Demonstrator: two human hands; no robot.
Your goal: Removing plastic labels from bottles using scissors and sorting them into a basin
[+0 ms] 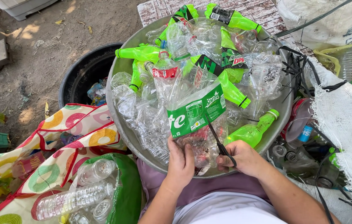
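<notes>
**A:** What have I got in hand right now?

**B:** My left hand [180, 164] is closed around the bottom of a clear bottle [196, 120] with a green label [194, 114]. My right hand [242, 157] is gripping black scissors [218, 141], fingers through the handles, the blades pointing up along the label's right edge and touching it. The bottle lies tilted over the near rim of the metal basin [120, 68], right above my lap.

**A:** Count what's in the basin.

**B:** I can pick out about seven bright green bottles: two at the far rim, one lying at the left [140, 53], one standing on end below it, two in the middle, and one at the right with a green cap [253, 132]. The crushed clear ones overlap too much for an exact count; well over ten. One of them carries a red label [165, 72].

**A:** And around it?

**B:** One black tub [78, 74] to the left on the dirt, behind the basin, with scraps of plastic inside. One bag with coloured rings [72, 124] at my left, and a green sack [128, 191] beside it holding four clear bottles that I can see. One white mesh sack [346, 120] at my right, with more bottles and loose caps beneath it, too tangled to number. One white plastic bag [321, 20] at the far right.
</notes>
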